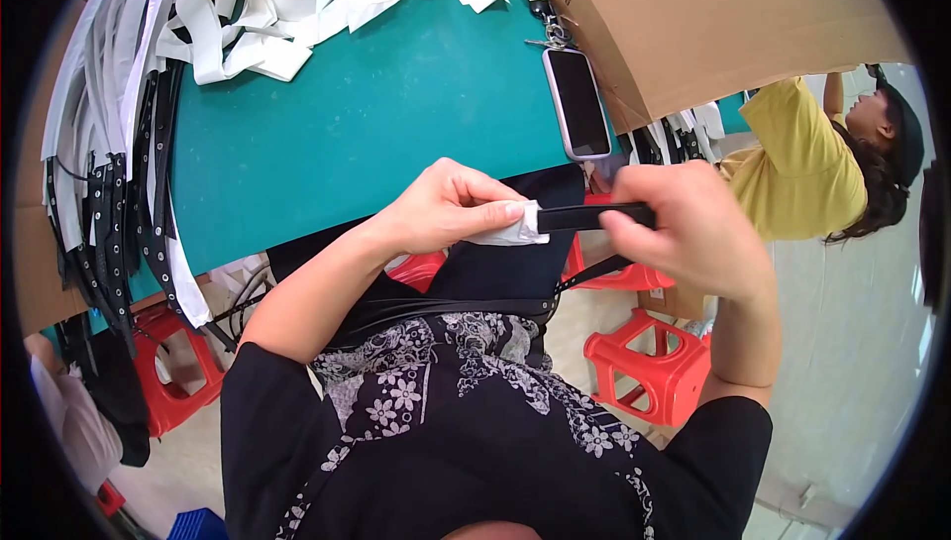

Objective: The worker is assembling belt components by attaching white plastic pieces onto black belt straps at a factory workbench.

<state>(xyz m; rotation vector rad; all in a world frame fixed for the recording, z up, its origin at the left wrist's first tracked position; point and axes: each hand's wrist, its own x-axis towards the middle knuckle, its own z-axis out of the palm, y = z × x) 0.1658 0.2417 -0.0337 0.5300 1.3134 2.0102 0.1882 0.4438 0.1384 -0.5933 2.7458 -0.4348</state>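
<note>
My left hand [446, 205] pinches a white wrapping sleeve [531, 224] between thumb and fingers, in front of my lap. Out of the sleeve's right end comes a flat black belt [584, 217]. My right hand [693, 228] is closed round this belt a short way to the right, its thumb lying along it. Below, a dark strip with small eyelets [598, 270] slants down toward my waist; whether it belongs to the same belt I cannot tell. How far the belt reaches inside the sleeve is hidden by my left fingers.
Loose white strips [287, 5] heap along the far side of the green table [367, 114]. Eyelet belts with white wraps [119, 163] hang at the left. A phone [578, 104] and keys [558, 35] lie beside a cardboard box [723, 15]. Red stools [659, 367] stand below; a person in yellow [802, 163] is at right.
</note>
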